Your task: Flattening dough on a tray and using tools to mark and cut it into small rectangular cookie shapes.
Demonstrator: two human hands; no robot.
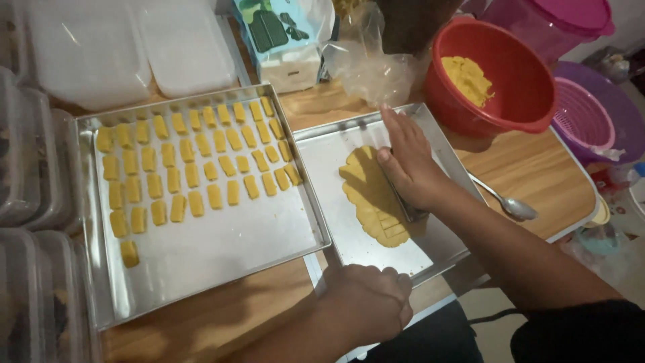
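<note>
A flattened sheet of yellow dough [368, 191] lies on a small metal tray [322, 161]. My right hand [406, 161] presses a thin metal cutter [411, 214] down into the dough; cut lines show at its near edge. My left hand [368, 302] is closed on the tray's near corner. To the left, a larger metal tray [222, 255] holds several rows of small cut dough pieces [191, 158].
A red bowl [521, 81] with more yellow dough stands at the back right, a purple basket [591, 117] beside it. A spoon [507, 202] lies on the wooden table. Clear plastic containers [27, 175] line the left side; a printed box [282, 33] stands behind.
</note>
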